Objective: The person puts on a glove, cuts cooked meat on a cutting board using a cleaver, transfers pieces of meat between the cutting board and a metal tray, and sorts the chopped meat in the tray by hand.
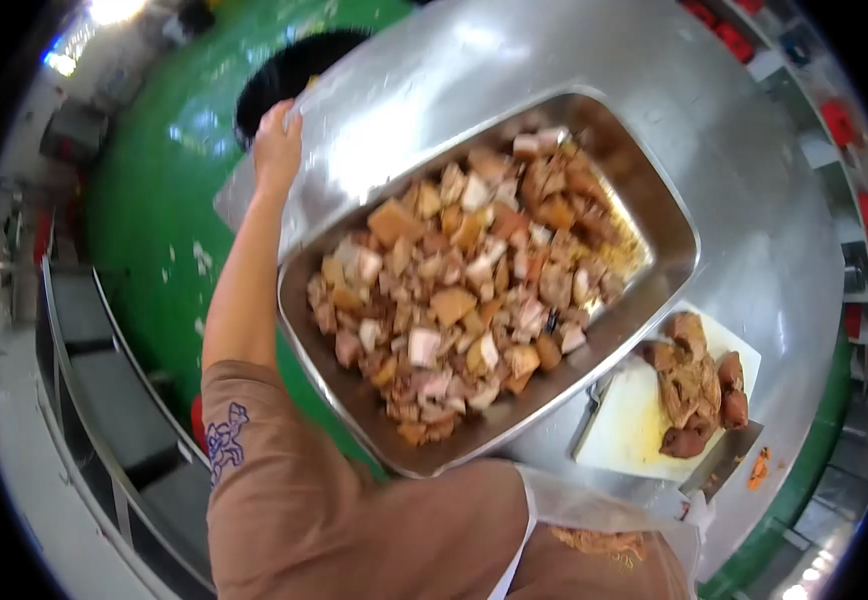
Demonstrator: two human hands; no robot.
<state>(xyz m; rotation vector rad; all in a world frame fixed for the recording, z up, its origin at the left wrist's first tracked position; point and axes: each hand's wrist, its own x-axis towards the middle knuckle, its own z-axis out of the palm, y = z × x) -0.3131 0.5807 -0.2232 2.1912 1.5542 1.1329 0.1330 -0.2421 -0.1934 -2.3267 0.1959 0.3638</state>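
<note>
Head view: left hand [279, 150] is at the table [774, 200] edge near the black bin [272, 88], can't tell if it grips anything; right hand is out of frame. Chopped meat [454, 305] sits in 1 steel pan [651, 190], bigger chunks [689, 390] on the board [612, 425] beside it. Likely between cuts; next one calls for 1 hand on the knife [726, 460], 1 on the chunks.

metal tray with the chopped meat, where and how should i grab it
Probably take the metal tray by its rim at both short ends, coming from outside and curling under. The tray is long, and the chopped meat crowds its lower-left end in view, so support that end more firmly; it seems to jut past the metal table, leaving room underneath.
</note>
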